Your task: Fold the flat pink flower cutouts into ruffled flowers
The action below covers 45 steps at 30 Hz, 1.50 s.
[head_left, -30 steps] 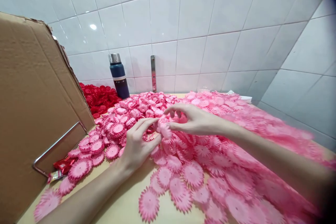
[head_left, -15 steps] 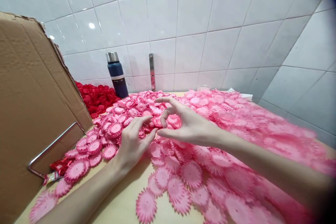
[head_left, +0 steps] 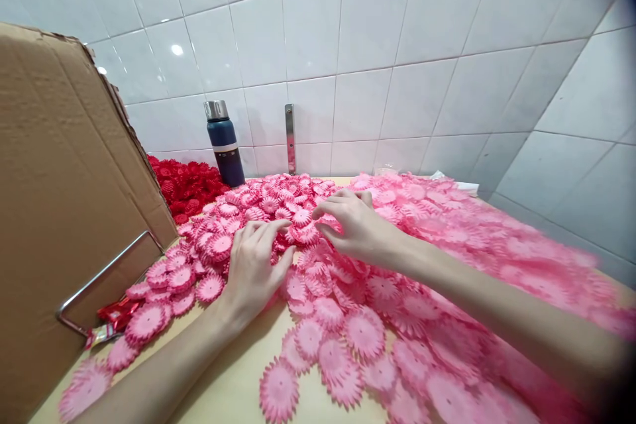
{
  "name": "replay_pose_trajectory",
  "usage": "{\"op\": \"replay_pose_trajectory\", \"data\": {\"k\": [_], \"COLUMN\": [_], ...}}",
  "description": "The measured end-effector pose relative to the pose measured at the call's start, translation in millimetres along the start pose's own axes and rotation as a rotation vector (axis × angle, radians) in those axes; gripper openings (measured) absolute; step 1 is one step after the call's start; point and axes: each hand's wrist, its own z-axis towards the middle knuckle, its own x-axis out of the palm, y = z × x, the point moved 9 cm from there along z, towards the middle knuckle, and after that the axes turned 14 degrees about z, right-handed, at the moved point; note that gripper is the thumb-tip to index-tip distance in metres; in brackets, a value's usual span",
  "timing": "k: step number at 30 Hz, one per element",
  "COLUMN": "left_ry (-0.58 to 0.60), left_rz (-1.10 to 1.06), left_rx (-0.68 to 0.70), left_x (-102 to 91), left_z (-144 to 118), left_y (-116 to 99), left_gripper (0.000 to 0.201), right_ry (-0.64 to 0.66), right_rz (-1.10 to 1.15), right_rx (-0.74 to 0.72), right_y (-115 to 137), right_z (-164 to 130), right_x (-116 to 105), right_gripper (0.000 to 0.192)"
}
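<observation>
Head view: pink flower discs lie in a thick heap mid-counter, directly under both hands' fingertips. Right hand sits palm-down on the heap, fingers curled w/ tips pressing on discs just left of it; can't tell if any disc is actually pinched. Left hand lies just near-left of that spot, fingers spread loose & resting on discs, thumb pointing right toward the right hand; nothing gripped that shows. The two hands are near each other, not touching, w/ a few ruffled discs between them.

Outward: the pink heap runs right & far across most of the counter, blurring at the right edge; flatter single discs lie scattered near, on bare yellowish counter top. Far left, a separate pile of red flower discs sits against the wall, touching the pink ones at its near edge. A dark blue flask w/ metal cap stands upright just right of the red pile. Cardboard box flap rises at left, w/ a metal wire handle and a red wrapper at its foot. White tiled wall behind.
</observation>
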Motion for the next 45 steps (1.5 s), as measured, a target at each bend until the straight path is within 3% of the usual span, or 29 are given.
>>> {"op": "replay_pose_trajectory", "data": {"k": [8, 15, 17, 20, 25, 28, 32, 36, 40, 45], "left_ry": [-0.019, -0.132, -0.161, -0.169, -0.183, -0.184, -0.175, -0.136, -0.112, -0.055], "left_rz": [-0.027, -0.166, -0.219, -0.307, -0.361, -0.377, -0.375, -0.431, -0.493, -0.59], "left_rx": [-0.004, 0.008, 0.005, 0.048, 0.16, 0.139, 0.141, 0.057, -0.069, -0.142], "left_x": [1.0, -10.6, -14.5, -17.3, -20.5, -19.9, -19.3, -14.4, -9.4, -6.7], "left_z": [-1, -1, -4, -9, -14, -14, -14, -13, -12, -13], "left_y": [2, -1, -4, -15, -33, -31, -28, -18, -8, -4], "left_gripper": [0.028, 0.04, 0.047, 0.054, 0.054, 0.052, 0.046, 0.042, 0.039, 0.018], "right_ry": [0.072, 0.007, 0.022, 0.046, 0.113, 0.167, 0.213, 0.226, 0.18, 0.23], "right_rz": [-0.109, -0.098, -0.038, 0.229, 0.516, 0.687, 0.787, 0.766, 0.711, 0.698], "right_rx": [0.015, -0.08, -0.133, -0.204, -0.013, 0.097, 0.057, 0.087, 0.123, 0.117], "right_y": [-7, 21, 33, 47, 37, 32, 36, 26, 12, 13], "right_z": [41, 30, 16, -7, -26, -29, -28, -29, -29, -28], "right_x": [31, 2, -7, -17, -18, -11, -7, -9, -19, -15], "right_gripper": [0.012, 0.021, 0.026, 0.03, 0.036, 0.042, 0.053, 0.062, 0.052, 0.016]}}
